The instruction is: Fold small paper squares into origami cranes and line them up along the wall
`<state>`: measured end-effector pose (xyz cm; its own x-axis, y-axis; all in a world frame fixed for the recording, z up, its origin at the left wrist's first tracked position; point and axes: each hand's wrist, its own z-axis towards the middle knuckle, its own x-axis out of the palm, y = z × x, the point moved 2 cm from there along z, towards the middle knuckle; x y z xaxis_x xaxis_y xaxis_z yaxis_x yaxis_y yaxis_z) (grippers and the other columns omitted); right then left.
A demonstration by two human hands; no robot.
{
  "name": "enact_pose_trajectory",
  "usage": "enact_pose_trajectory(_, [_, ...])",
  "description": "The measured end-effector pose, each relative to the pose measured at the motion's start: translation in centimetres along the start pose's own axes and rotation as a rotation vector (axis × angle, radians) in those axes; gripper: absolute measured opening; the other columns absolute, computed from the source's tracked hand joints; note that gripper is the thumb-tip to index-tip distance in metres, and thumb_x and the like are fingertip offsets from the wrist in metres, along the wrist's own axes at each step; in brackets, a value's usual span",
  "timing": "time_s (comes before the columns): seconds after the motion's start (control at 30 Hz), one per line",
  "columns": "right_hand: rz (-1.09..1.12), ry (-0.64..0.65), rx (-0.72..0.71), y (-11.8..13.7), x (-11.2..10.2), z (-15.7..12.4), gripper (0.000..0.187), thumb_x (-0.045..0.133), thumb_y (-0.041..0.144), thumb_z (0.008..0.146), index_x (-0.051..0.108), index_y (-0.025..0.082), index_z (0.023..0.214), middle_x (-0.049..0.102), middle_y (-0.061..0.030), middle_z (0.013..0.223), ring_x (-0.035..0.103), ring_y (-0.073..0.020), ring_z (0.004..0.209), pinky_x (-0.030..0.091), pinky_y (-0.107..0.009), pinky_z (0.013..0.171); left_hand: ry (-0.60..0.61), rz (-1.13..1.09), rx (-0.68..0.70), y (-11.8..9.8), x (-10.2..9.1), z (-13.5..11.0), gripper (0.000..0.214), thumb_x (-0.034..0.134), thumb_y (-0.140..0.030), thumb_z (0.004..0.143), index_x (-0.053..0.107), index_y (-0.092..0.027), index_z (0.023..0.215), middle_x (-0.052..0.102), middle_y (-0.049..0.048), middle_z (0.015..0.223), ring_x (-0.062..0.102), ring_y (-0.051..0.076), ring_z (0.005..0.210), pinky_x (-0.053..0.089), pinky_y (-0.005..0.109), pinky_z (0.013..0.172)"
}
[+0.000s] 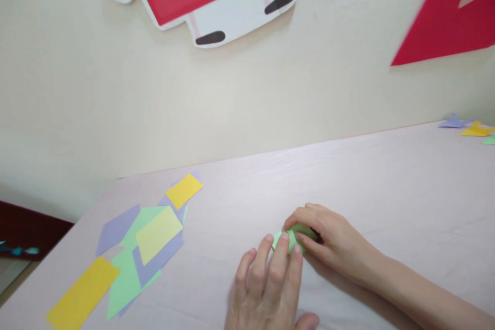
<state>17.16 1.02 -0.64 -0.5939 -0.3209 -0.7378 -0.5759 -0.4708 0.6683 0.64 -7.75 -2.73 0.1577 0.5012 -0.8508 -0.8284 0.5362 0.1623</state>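
A small folded piece of light green paper lies on the cloth-covered table between my two hands. My right hand comes in from the right and pinches it between thumb and fingers. On the near side, my left hand rests palm down, its fingers stretched out and slightly apart, with fingertips touching the paper's near left part. Fingers cover much of the paper, so its full folded shape is hidden.
Loose yellow, green and purple paper sheets overlap on the left of the table. Small folded purple, yellow and green pieces sit at the far right edge. A wall with red decorations stands behind.
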Motion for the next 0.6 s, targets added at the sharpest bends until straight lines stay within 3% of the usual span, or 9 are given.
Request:
enact_pose_trajectory(0.13, [-0.023,0.004,-0.030,0.1,0.1,0.0,0.011,0.055,0.019,0.089,0.066,0.022,0.090,0.068,-0.0034,0.085,0.057,-0.0210,0.084,0.041,-0.032,0.075,0.043,-0.268,-0.152,-0.2,0.5,-0.3,0.058,0.054,-0.037,0.088,0.043,-0.018,0.141,0.048,0.0134,0.141,0.044,0.029,0.128,0.042,0.042,0.099])
enact_pose_trajectory(0.23, [-0.053,0.003,-0.013,0.0,0.3,0.0,0.011,0.057,0.017,0.088,0.066,0.021,0.093,0.067,-0.0035,0.084,0.057,-0.0212,0.084,0.041,-0.032,0.075,0.070,-0.582,-0.361,0.5,0.6,-0.1,0.066,0.053,-0.025,0.085,0.029,-0.018,0.147,0.039,0.0195,0.145,0.057,0.027,0.114,0.053,0.042,0.089])
enact_pose_trajectory(0.3, [-0.068,0.005,0.001,-0.1,0.3,0.0,0.012,0.057,0.015,0.087,0.065,0.021,0.093,0.066,-0.0035,0.084,0.056,-0.0214,0.084,0.040,-0.032,0.075,0.057,-0.677,-0.407,1.0,0.5,0.1,0.071,0.050,-0.018,0.084,0.021,-0.018,0.149,0.036,0.0202,0.146,0.062,0.024,0.105,0.056,0.039,0.085])
enact_pose_trajectory(0.37, [-0.065,0.005,0.000,0.0,0.4,0.0,0.013,0.056,0.013,0.087,0.065,0.021,0.092,0.066,-0.0035,0.084,0.056,-0.0213,0.084,0.040,-0.032,0.075,0.067,-0.639,-0.360,1.1,0.3,0.3,0.073,0.051,-0.017,0.082,0.022,-0.018,0.149,0.036,0.0194,0.146,0.062,0.023,0.104,0.056,0.038,0.084])
enact_pose_trajectory(0.47, [-0.049,-0.004,-0.014,0.0,0.4,-0.1,0.013,0.053,0.015,0.089,0.065,0.021,0.092,0.067,-0.0040,0.085,0.056,-0.0212,0.084,0.041,-0.033,0.076,0.119,-0.473,-0.216,0.9,0.2,0.4,0.064,0.054,-0.015,0.080,0.039,-0.020,0.142,0.036,0.0172,0.148,0.060,0.024,0.104,0.055,0.039,0.084])
enact_pose_trajectory(0.6, [-0.058,-0.032,-0.007,-0.1,0.5,-0.1,0.013,0.053,0.014,0.088,0.063,0.021,0.092,0.066,-0.0040,0.084,0.057,-0.0212,0.085,0.042,-0.033,0.076,0.195,-0.292,-0.052,0.5,0.4,0.0,0.047,0.060,-0.023,0.083,0.055,-0.021,0.130,0.052,0.0116,0.138,0.058,0.025,0.097,0.052,0.038,0.074])
